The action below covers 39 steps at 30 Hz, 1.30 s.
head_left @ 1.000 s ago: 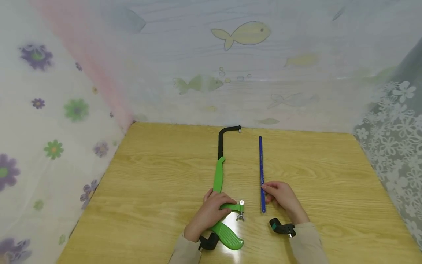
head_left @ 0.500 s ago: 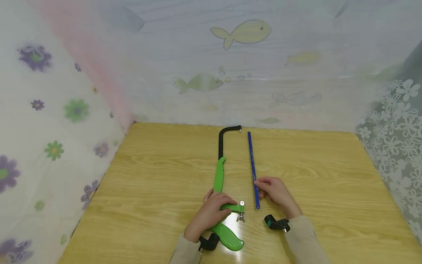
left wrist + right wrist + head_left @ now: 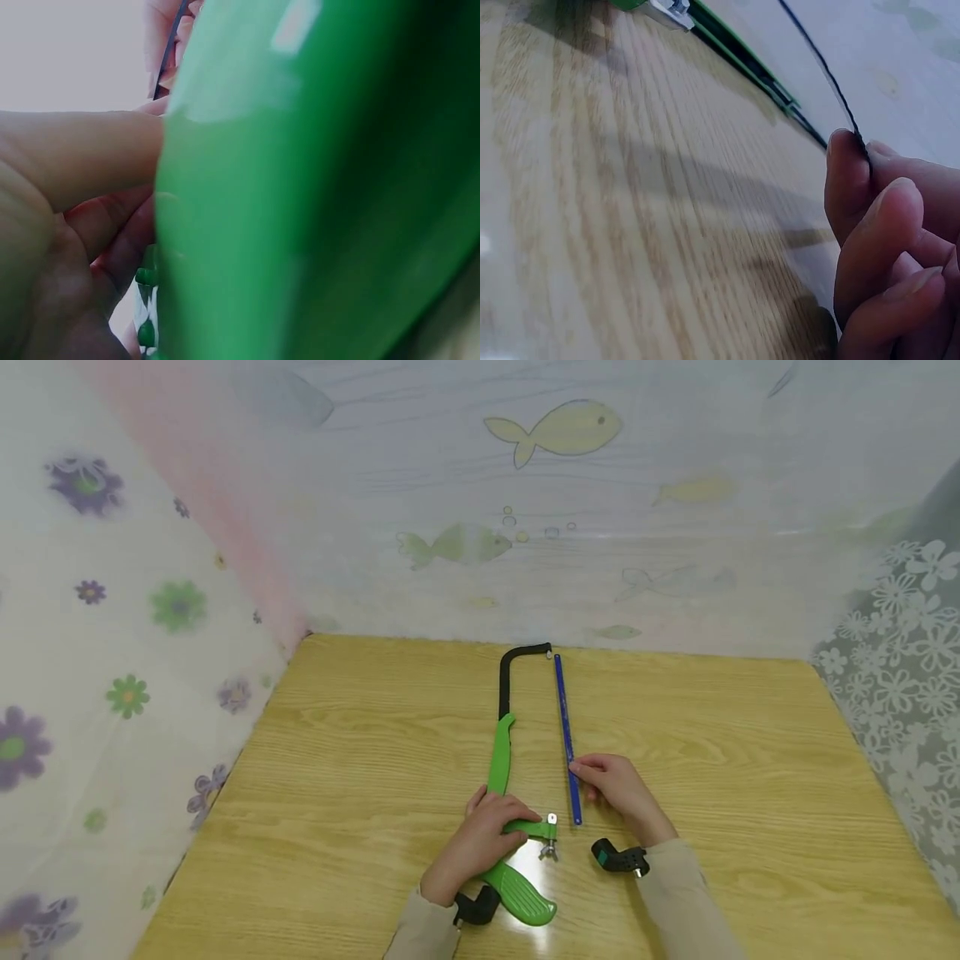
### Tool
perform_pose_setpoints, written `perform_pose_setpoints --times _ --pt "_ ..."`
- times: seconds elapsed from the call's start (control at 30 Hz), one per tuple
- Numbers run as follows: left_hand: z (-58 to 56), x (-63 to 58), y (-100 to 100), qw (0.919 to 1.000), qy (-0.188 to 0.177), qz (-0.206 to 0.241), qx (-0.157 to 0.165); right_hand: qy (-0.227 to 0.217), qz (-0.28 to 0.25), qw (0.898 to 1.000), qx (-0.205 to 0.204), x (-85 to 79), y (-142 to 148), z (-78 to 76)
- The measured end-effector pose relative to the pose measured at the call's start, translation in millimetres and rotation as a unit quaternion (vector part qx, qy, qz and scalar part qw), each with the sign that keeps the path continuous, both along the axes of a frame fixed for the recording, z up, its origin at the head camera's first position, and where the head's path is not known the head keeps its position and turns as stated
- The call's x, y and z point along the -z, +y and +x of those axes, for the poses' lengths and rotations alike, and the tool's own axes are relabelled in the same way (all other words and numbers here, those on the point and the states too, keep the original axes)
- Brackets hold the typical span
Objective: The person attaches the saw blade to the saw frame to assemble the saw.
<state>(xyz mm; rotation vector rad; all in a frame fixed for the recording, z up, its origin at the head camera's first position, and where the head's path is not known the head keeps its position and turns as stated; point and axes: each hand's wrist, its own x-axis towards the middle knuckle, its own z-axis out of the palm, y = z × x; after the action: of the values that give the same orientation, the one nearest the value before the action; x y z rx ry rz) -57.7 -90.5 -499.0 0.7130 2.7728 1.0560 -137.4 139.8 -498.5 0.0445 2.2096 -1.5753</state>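
A hacksaw frame (image 3: pixel 499 762) with green handle and black bent front arm lies on the table in the head view. My left hand (image 3: pixel 483 835) grips its green body near the lower bracket; in the left wrist view the green handle (image 3: pixel 247 195) hides most of the fingers. To the right, my right hand (image 3: pixel 618 787) pinches a blue hacksaw blade (image 3: pixel 564 718) between thumb and fingers. The blade runs alongside the frame's open side, apart from the wing nut (image 3: pixel 549 852) and lower pin. In the right wrist view the blade (image 3: pixel 825 71) appears edge-on, above the table.
A wood-grain table (image 3: pixel 360 727) bears these things. Behind it hangs a fish-patterned curtain (image 3: pixel 450 468), with a flowered sheet (image 3: pixel 127 635) on the left and white lace (image 3: pixel 911 652) on the right. Black camera mounts (image 3: pixel 618 857) sit at both wrists.
My right hand has carried the blue blade leftward and slightly away from me, so its far end is now beside the frame's front tip. The left hand and frame have stayed put.
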Motion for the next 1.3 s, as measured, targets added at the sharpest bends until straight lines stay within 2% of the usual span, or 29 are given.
perform_pose_setpoints --times 0.17,0.8,1.03,1.3 --pt "-0.8 0.0 0 1.0 0.004 -0.006 0.002 -0.003 -0.016 1.0 0.001 -1.8 -4 -3.2" --pt "0.3 0.0 0 0.9999 0.012 -0.004 0.001 -0.006 -0.01 1.0 -0.002 3.9 -10 -9.0" --pt "1.2 1.2 1 0.9999 0.007 -0.009 -0.002 -0.014 -0.017 1.0 0.003 3.0 -12 -3.5" --pt "-0.1 2.7 1 0.9999 0.007 -0.011 -0.003 -0.004 0.002 0.999 -0.043 1.4 -14 9.9"
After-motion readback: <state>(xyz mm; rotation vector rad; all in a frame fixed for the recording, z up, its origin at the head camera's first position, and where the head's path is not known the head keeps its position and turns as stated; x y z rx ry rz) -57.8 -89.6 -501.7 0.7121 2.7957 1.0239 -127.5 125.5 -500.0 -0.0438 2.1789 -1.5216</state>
